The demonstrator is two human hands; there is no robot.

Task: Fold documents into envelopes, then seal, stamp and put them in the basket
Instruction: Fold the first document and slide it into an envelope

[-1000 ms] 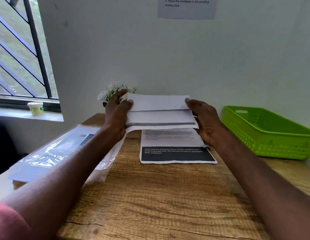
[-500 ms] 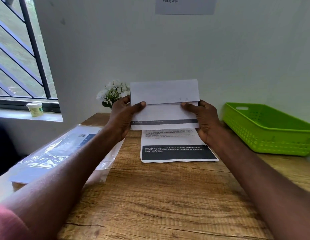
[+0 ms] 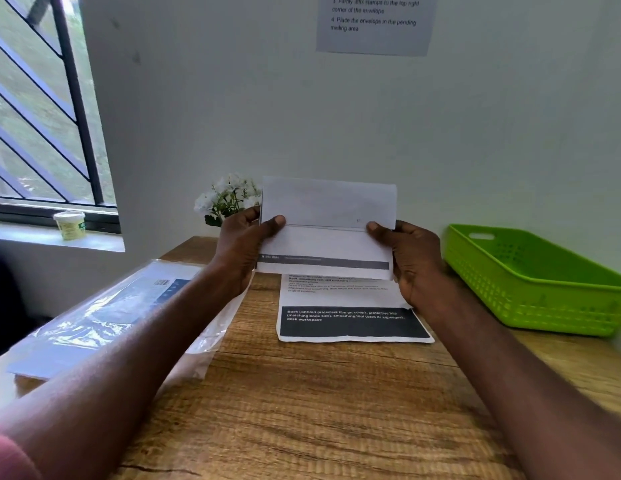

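— Paper, what shape was it?
— One folded document (image 3: 324, 226), flat and rectangular, held above the wooden table's (image 3: 302, 410) far edge; left hand (image 3: 241, 244) and right hand (image 3: 411, 261) pinched its ends.
— Baskets?
— One green perforated plastic basket (image 3: 537, 285), right edge.

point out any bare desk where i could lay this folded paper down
Bare wood runs along the near edge of the desk, between the two forearms, below the printed sheet. Crowded: plastic packet at left, green basket at right, flowers at back.

Bare forearms; pink sleeve (image 3: 4, 455) at left upper arm
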